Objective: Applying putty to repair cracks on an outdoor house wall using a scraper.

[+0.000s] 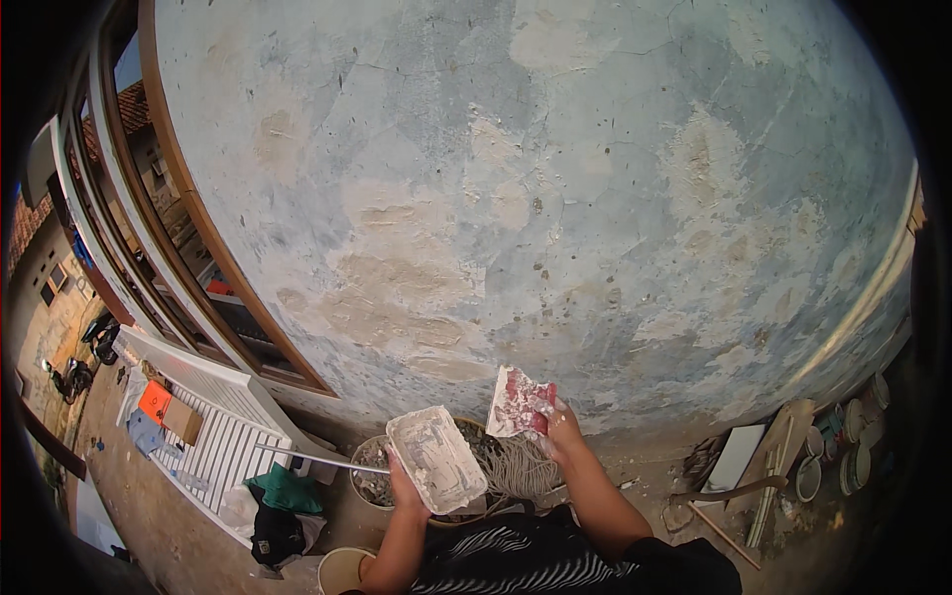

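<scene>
My left hand (402,476) holds a pale rectangular tray (436,459) coated with whitish paste, below the wall. My right hand (558,428) grips a wide red scraper (521,399) thickly smeared with the same paste, held a little above and right of the tray. Ahead is a cracked pale blue-grey wall (595,198) with beige, rough patches (397,297). A thin metal rod (317,457) reaches sideways to the left of my left hand; whether that hand touches it I cannot tell.
A wooden-framed window (174,178) is at left, above a white slatted bench (213,466) with an orange box (155,402) and bags (278,488). Buckets and coiled rope (526,469) sit at the wall's foot. Boards (734,456) and several pots (853,461) stand at right.
</scene>
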Motion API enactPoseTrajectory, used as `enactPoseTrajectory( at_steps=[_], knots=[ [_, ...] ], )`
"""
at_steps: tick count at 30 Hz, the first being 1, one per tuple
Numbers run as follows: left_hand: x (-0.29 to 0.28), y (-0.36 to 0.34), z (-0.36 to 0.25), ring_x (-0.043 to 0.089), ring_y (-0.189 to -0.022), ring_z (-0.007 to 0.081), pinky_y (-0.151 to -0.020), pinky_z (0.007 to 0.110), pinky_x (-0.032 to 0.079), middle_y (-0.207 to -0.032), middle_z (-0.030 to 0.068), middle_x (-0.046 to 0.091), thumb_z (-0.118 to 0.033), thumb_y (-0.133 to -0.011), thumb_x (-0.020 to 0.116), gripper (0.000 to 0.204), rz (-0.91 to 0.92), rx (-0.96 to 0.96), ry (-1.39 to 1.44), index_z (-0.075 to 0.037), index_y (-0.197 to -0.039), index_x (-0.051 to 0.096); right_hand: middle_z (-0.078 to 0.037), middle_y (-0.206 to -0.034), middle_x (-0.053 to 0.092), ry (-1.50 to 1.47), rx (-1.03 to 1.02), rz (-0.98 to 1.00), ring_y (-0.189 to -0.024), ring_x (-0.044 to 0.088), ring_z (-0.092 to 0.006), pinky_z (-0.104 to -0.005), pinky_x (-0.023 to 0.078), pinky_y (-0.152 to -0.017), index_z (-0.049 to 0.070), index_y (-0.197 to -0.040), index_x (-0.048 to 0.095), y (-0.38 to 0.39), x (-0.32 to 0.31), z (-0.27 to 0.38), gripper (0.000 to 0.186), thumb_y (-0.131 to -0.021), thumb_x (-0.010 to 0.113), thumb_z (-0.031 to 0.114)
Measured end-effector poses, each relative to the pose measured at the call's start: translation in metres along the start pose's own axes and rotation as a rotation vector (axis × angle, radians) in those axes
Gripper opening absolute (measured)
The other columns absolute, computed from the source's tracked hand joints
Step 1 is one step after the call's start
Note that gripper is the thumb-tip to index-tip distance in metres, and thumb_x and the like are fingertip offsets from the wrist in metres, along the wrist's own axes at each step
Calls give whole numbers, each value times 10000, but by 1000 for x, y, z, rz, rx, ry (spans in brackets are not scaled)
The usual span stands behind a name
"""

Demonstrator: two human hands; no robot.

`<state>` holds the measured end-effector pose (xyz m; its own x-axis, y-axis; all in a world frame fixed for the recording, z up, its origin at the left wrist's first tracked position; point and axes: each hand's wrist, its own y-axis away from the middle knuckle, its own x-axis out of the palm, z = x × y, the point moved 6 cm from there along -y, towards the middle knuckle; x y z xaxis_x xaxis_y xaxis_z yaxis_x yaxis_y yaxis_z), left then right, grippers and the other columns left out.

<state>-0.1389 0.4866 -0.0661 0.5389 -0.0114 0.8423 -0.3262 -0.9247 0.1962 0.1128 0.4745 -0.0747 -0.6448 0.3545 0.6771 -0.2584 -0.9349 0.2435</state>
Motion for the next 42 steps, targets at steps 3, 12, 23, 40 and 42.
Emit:
enactPoseTrajectory(
  at_steps=[3,12,23,40,42],
  knots=[
    [21,0,7,485,-1141,319,-975,444,391,-1288,136,469,-593,-912,215,680,-31,-38,-74,-86,-1336,372,-60,-1000,621,100,-113,144,-869,607,-140,-296,510,-750,4,-1082,553,29,34,25,222,-861,563,22],
    [44,-6,28,446,-1192,309,-1012,421,351,-1335,142,423,-595,-917,205,709,68,-113,-209,-63,-1378,294,-45,-793,647,851,-440,149,-697,595,-121,-275,467,-653,4,-930,612,72,57,55,163,-829,645,128],
    [75,1,-22,390,-1234,280,-1041,383,299,-1368,134,368,-591,-918,230,725,46,256,-325,-28,-1373,273,-177,-727,632,1055,-595,184,-635,615,-326,-346,463,-595,-3,-885,629,94,97,68,161,-817,624,144],
    [71,9,-20,272,-1304,364,-1070,508,229,-1453,137,226,-607,-882,324,748,361,230,160,-100,-1418,207,-70,-735,651,880,-736,169,-637,577,-103,-262,457,-603,-22,-843,634,112,119,93,59,-814,618,27],
    [70,10,-20,269,-1304,373,-1068,515,232,-1457,140,214,-596,-888,318,736,418,156,534,-105,-1422,194,-57,-751,649,758,-627,181,-648,571,-92,-252,455,-603,-20,-863,630,113,120,96,67,-825,611,31]
  ],
)
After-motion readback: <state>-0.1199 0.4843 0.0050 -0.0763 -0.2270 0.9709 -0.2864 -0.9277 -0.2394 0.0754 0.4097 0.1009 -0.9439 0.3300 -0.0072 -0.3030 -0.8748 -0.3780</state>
